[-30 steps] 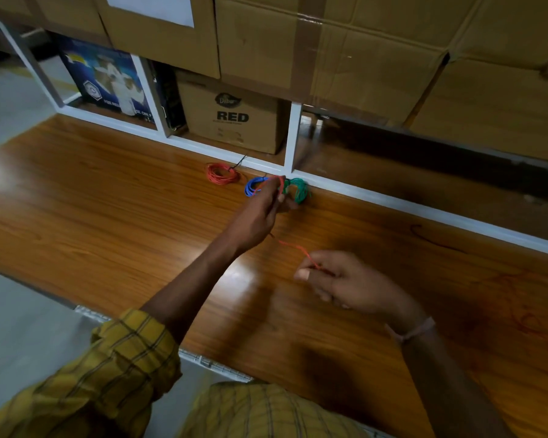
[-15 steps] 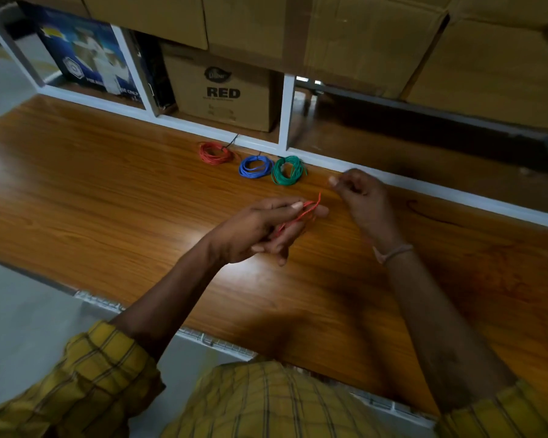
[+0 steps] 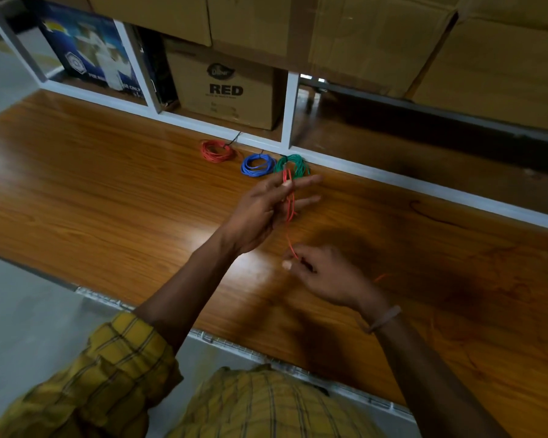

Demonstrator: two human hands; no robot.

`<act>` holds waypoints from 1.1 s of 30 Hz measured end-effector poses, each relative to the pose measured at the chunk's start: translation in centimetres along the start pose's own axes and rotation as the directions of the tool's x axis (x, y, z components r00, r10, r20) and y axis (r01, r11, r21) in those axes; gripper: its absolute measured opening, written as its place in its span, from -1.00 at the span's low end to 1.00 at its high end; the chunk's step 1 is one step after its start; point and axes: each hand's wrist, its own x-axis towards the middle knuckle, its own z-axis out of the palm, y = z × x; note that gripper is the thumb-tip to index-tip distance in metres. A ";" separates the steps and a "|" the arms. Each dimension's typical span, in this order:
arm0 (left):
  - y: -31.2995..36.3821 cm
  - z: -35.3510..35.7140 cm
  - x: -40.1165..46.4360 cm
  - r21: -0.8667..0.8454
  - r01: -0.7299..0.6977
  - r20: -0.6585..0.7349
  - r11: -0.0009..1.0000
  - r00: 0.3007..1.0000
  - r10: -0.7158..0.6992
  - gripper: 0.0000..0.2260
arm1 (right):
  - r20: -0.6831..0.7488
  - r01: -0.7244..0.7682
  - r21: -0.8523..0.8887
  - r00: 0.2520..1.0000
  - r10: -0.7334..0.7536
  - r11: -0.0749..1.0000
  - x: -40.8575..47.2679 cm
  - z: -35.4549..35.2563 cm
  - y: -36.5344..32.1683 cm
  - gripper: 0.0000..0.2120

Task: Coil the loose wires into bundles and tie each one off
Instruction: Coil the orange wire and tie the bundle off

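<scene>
Yellow plaid sleeves nearest, rolled up on both forearms. Further out, wood-grain bench, glossy, with a metal strip along its near edge.

Right hand low over the bench, thong bracelet on its wrist; grip clenched around the lower end of an orange wire, pinched between thumb and curled fingers. A short bit of the same orange colour showing just right of that hand, blurred.

Beyond and slightly left, left hand raised above the bench, fingers spread and mostly straight, pointing right. Several loops of the orange wire wound around those fingers, running upright across them; thumb tip pressed onto the loops near the top, so that grip grasping the coil. A single strand running down from the coil to the right hand.

Farther still, three finished coils lying in a row on the bench near its back edge: red bundle on the left, blue bundle in the middle, green bundle on the right, partly behind the raised wire loops. Blue and green just beside each other; red a little apart.

Behind them, white shelf frame, with a cardboard box marked RED in one bay and a blue printed box in the bay to its left. Large brown cartons stacked on top.
</scene>
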 end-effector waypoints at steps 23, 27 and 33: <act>3.0 2.4 -3.2 -0.300 0.160 0.437 0.940 0.899 -0.014 -0.14 | -0.361 0.128 0.585 0.925 0.116 0.801 2.8 -2.5 4.2 -0.74; 2.6 2.0 -1.9 -0.472 0.057 0.321 0.880 0.940 0.111 -0.21 | -0.232 0.031 0.580 0.964 0.129 0.814 2.1 1.3 3.3 -0.64; 2.6 0.7 0.6 -0.215 -0.115 0.019 0.970 0.992 0.122 0.01 | 0.069 -0.027 0.315 0.998 0.005 0.949 -1.0 1.3 1.4 -0.86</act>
